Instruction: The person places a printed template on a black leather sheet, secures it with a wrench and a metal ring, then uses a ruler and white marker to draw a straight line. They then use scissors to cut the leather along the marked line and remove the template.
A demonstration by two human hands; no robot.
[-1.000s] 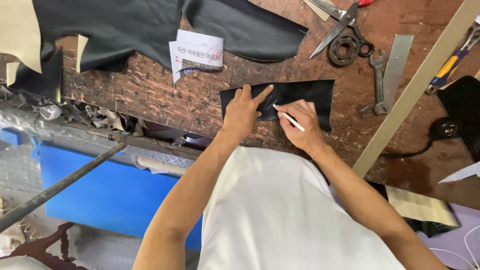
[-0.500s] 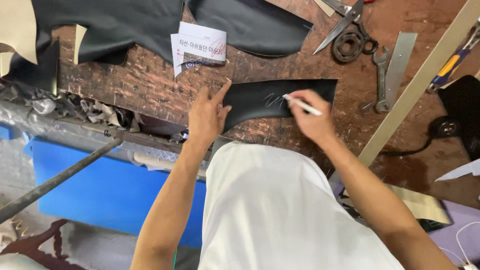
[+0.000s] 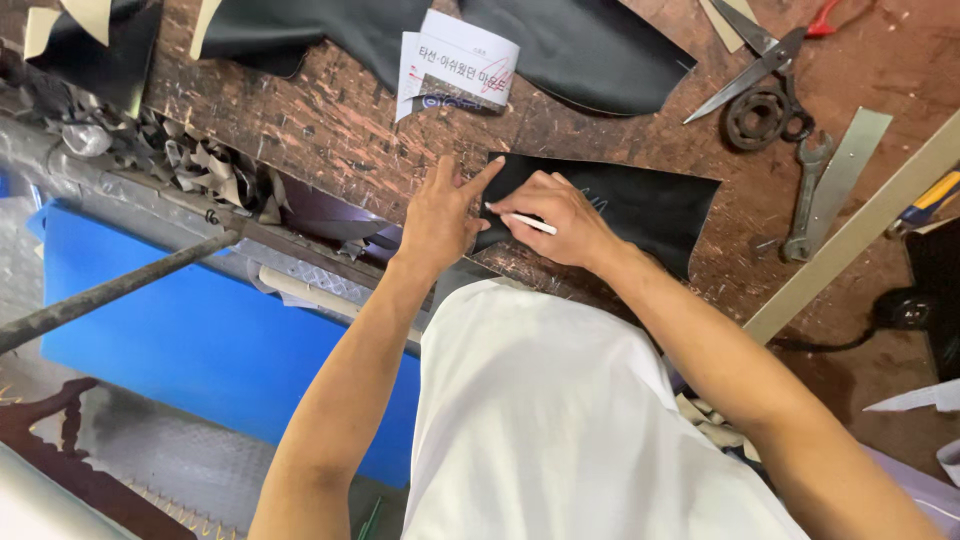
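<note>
A black leather piece (image 3: 640,205) lies flat on the worn wooden workbench (image 3: 330,130). My left hand (image 3: 440,215) presses its left end with fingers spread. Beside it, my right hand (image 3: 555,215) grips a thin white marking pencil (image 3: 528,223) whose tip touches the leather. Faint light lines show on the leather just right of my right hand.
Larger black leather sheets (image 3: 560,45) and a printed paper slip (image 3: 455,60) lie at the bench's far side. Scissors (image 3: 760,75), a wrench (image 3: 808,195) and a metal strip (image 3: 850,150) sit to the right. Leather scraps (image 3: 190,160) pile at the left edge above a blue panel (image 3: 200,340).
My right hand has moved left along the leather with the pencil and now sits close beside my left hand. The left hand stays pressing the leather's left end.
</note>
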